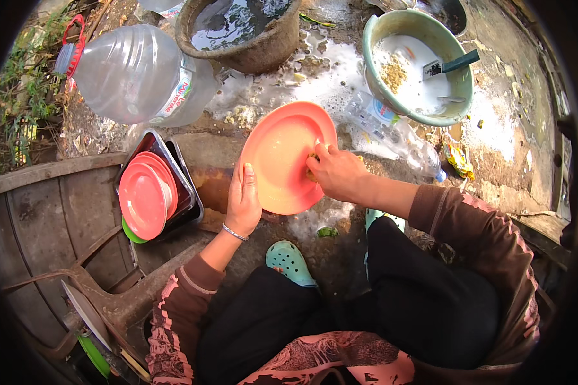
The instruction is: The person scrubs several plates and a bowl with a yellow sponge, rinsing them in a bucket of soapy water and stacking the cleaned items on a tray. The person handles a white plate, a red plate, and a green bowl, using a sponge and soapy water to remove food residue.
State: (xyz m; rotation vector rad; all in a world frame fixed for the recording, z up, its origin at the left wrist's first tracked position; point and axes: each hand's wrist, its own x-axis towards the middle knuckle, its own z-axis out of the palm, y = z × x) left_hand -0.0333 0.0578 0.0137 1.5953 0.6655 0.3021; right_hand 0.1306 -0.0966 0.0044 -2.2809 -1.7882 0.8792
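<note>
My left hand holds a pink plastic plate by its left rim, thumb on the edge, the plate tilted. Against the plate's right inner side, my right hand presses a yellowish sponge, mostly hidden by the fingers. Up and to the right stands a green plastic basin of whitish, foamy water, with a green-handled utensil leaning in it. A worn, dark basin of water is at the top. Other pink plates rest in dark trays at the left.
A large clear water jug lies on its side at upper left. A clear plastic bottle lies below the green basin, near a yellow wrapper. Foam and food scraps spread over the wet concrete. A brown plastic chair stands at lower left.
</note>
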